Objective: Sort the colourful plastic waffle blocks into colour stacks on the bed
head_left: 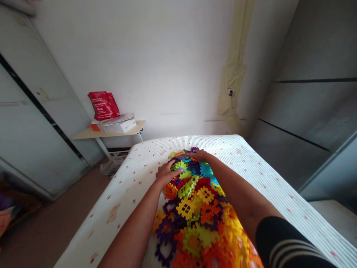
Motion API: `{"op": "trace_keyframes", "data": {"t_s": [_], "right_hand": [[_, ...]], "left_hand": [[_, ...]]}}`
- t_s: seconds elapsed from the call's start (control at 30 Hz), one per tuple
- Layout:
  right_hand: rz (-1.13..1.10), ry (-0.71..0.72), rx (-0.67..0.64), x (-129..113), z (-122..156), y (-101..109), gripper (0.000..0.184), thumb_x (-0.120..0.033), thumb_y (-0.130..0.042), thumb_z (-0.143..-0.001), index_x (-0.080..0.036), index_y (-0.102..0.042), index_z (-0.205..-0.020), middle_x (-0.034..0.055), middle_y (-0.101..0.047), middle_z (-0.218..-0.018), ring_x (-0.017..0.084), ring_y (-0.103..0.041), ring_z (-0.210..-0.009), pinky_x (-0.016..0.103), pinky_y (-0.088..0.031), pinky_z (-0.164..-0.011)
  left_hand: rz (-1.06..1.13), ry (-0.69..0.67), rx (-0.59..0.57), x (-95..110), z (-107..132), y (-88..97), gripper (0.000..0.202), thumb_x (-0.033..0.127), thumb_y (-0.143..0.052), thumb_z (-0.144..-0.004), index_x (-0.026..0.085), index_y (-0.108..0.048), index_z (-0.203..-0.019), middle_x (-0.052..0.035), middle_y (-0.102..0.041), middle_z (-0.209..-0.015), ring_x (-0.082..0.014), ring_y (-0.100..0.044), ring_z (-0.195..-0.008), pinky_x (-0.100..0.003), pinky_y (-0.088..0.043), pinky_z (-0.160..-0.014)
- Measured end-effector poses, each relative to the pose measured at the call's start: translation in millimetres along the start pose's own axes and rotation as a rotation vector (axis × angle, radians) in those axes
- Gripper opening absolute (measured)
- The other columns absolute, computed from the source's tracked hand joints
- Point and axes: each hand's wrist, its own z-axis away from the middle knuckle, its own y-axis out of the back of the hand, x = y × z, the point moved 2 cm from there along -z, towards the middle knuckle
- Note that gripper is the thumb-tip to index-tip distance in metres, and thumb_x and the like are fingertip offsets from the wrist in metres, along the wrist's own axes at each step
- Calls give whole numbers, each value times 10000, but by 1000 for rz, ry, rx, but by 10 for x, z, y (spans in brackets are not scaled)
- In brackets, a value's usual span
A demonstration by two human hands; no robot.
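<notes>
A long heap of colourful plastic interlocking building pieces point(205, 195), in yellow, orange, purple, green, red and blue, runs up the middle of the covered table. My left hand point(166, 172) rests at the heap's left side near the far end, fingers spread over green and purple pieces. Across from it, my right hand point(198, 154) lies on the far end of the heap, over purple and blue pieces. Its fingertips are partly hard to make out. Nearer to me, my two forearms flank the pile, and the right one covers some of its edge.
A white ribbed cloth with red dots point(251, 175) covers the table. To the left, a small side table point(83, 134) bears a red bag point(103, 105) and a white box point(119, 126). Grey cabinets point(312, 108) stand at the right, and a wall socket point(230, 92) is behind.
</notes>
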Motion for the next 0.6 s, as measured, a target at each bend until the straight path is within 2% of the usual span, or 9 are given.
{"op": "trace_keyframes", "data": {"t_s": [0.17,0.27,0.33,0.43,0.5,0.6], "right_hand": [[-163,81,-79,-95,207,73,647,-657,-554,-751,-166,-630,-1166,113,-562,-1283,303,-485,-1208,359,-391,-994],[-279,108,-130,-167,305,55,532,-609,-625,-725,-181,-685,-1036,79,-631,-1187,278,-560,-1121,332,-451,-932],[-364,108,-173,-206,351,7,512,-614,-609,-737,-187,-684,-1010,67,-657,-1134,250,-604,-1053,319,-488,-880],[-485,100,-254,-254,410,-69,554,-661,-494,-792,-170,-679,-971,73,-691,-1031,209,-660,-904,293,-528,-787],[-541,99,-306,-288,455,-85,586,-689,-456,-795,-165,-680,-934,74,-705,-962,192,-671,-831,276,-537,-742],[-661,97,-356,-358,537,-42,566,-690,-510,-758,-164,-676,-887,71,-712,-866,184,-669,-775,263,-538,-707]], "left_hand": [[172,-73,-20,-7,69,-6,770,493,-767,-546,240,-562,-1244,-99,-580,-1267,-345,-462,-1229,-436,-342,-1020],[278,-99,-50,19,95,-38,821,449,-782,-553,237,-501,-1295,-80,-607,-1228,-307,-530,-1168,-395,-406,-975],[438,-114,-115,44,114,-72,871,413,-797,-552,241,-449,-1332,-74,-609,-1226,-291,-547,-1151,-381,-424,-963],[728,-114,-223,85,147,-115,928,356,-814,-546,244,-385,-1361,-78,-605,-1233,-282,-565,-1130,-388,-443,-949],[846,-101,-244,113,173,-123,946,330,-820,-536,241,-369,-1363,-85,-604,-1235,-282,-571,-1120,-396,-451,-942],[976,-103,-253,168,234,-94,958,302,-821,-519,235,-370,-1361,-90,-605,-1237,-290,-568,-1124,-399,-457,-939]]}}
